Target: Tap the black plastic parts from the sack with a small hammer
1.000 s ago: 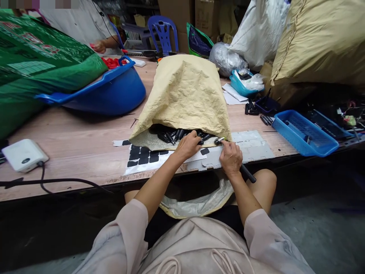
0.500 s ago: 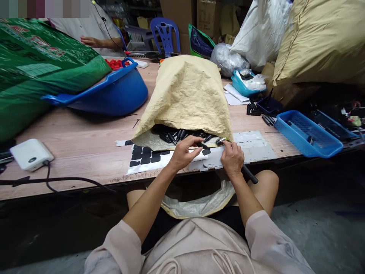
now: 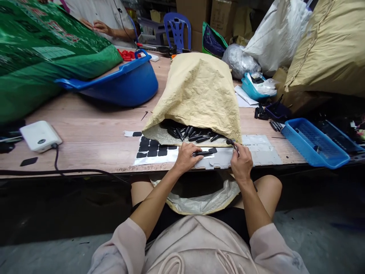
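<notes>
My left hand [image 3: 186,156] is closed on a slim black pen-shaped piece [image 3: 204,153], held level just above the table's front edge. My right hand [image 3: 242,161] grips a small hammer [image 3: 230,142]; its dark head points up and left, and most of its handle is hidden behind the hand and wrist. Just beyond both hands a tan woven sack [image 3: 202,87] lies with its mouth toward me, and several similar black pieces [image 3: 194,134] show inside. Under my hands is a grey flat board [image 3: 262,154], beside a white sheet of black stickers [image 3: 152,148].
A second sack [image 3: 196,208] gapes open in my lap below the edge. A blue basin [image 3: 119,85] and green bag [image 3: 51,64] stand left, near a white box [image 3: 41,135] with a cable. On the right is a blue basket [image 3: 316,146]. Another person's hands [image 3: 101,27] show at far left.
The view has shifted slightly. My left fingers have closed lower around the black piece, which now lies level. The right hand has turned, bringing the hammer's head more upright.
</notes>
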Demonstrator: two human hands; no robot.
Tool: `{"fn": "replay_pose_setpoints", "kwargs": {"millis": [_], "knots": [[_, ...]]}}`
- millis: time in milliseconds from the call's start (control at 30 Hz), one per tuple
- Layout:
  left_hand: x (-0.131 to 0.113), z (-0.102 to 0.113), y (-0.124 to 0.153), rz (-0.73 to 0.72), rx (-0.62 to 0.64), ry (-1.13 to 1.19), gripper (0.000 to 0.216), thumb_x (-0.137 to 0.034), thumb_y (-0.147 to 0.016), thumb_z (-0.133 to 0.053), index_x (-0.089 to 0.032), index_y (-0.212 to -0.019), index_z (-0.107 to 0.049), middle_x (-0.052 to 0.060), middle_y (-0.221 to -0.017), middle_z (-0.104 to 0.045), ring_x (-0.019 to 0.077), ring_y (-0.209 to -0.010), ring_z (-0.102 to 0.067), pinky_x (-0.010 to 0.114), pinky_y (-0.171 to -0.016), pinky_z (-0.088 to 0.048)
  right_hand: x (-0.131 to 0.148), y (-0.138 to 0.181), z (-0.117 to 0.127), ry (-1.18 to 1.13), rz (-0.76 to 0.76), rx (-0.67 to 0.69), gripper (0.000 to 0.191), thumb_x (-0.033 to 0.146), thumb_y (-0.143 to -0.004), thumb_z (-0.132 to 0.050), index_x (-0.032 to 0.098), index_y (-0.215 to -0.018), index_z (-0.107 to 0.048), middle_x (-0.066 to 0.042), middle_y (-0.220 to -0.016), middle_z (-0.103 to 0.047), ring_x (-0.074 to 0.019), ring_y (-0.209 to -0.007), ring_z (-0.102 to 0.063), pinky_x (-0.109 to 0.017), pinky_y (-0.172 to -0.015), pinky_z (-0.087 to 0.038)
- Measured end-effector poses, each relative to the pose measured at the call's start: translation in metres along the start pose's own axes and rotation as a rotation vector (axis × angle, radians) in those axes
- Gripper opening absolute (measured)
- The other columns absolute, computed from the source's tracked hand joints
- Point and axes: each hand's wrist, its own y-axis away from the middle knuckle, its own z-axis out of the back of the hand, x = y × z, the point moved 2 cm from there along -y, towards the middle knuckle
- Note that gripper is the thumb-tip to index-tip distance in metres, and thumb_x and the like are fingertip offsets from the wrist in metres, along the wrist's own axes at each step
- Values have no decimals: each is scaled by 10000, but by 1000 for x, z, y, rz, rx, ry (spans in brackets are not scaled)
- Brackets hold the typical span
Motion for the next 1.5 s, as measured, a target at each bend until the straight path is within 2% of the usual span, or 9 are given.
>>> {"fn": "replay_pose_setpoints", "kwargs": {"millis": [200,433,533,700,900,1067,1233,1367,1500], "knots": [[-5,-1,1,39,27,-9,194,-298,-834,-843,-265,-1024,-819,37,-988,-708,274,-1037,-558,459,-979,-451,51,26,8,-343,39,182,314,271,-1008,-539,220,-1261,-718,-79,-1097,-745,-181,-883,-679,-322,-796,-566],[-5,-1,-2,47,51,-17,188,-334,-841,-842,-280,-1019,-822,36,-991,-697,266,-1007,-553,442,-935,-453,80,38,-2,-317,225,204,315,233,-1040,-504,225,-1278,-710,-94,-1068,-747,-211,-989,-697,-359,-893,-569],[-5,-2,-2,57,39,-7,164,-320,-837,-839,-282,-997,-823,31,-991,-703,264,-1003,-551,440,-936,-451,77,41,-8,-245,258,267,314,211,-1037,-496,215,-1252,-724,-84,-1002,-737,-207,-926,-692,-343,-843,-564],[-7,-2,-1,57,46,-16,175,-324,-831,-845,-284,-1000,-828,34,-960,-686,268,-1007,-545,453,-958,-451,71,39,-4,-268,223,170,317,204,-1035,-497,211,-1275,-704,-96,-1079,-742,-207,-999,-692,-349,-896,-560],[-7,-1,-2,63,39,-10,163,-317,-828,-848,-272,-982,-825,36,-957,-680,274,-1019,-553,461,-973,-460,60,37,-3,-249,173,214,312,219,-1019,-506,225,-1249,-716,-83,-1071,-749,-203,-947,-697,-340,-852,-567],[-8,-1,-1,37,25,-10,162,-316,-820,-852,-266,-967,-810,34,-935,-666,274,-1015,-552,456,-961,-464,28,8,1,-59,166,96,323,225,-999,-520,225,-1245,-728,-90,-1114,-743,-219,-984,-681,-347,-886,-544],[-5,-3,-1,-11,5,-24,163,-336,-825,-847,-254,-954,-792,38,-934,-669,270,-989,-560,453,-942,-466,-12,-20,-9,221,276,173,326,155,-940,-528,234,-1148,-767,-71,-972,-724,-233,-936,-632,-336,-865,-500],[-10,1,6,-159,-94,-27,148,-338,-902,-772,-224,-995,-757,60,-991,-696,268,-1000,-582,436,-914,-472,-20,-20,-17,304,334,135,320,178,-967,-525,222,-1203,-738,-76,-996,-714,-232,-911,-588,-339,-856,-464],[-22,-7,45,-499,-132,62,203,-339,-1016,-620,-182,-1119,-697,84,-984,-732,223,-901,-626,385,-843,-496,-16,-14,-21,357,319,110,311,203,-971,-539,217,-1222,-723,-78,-1003,-702,-231,-896,-561,-338,-823,-432]]}}
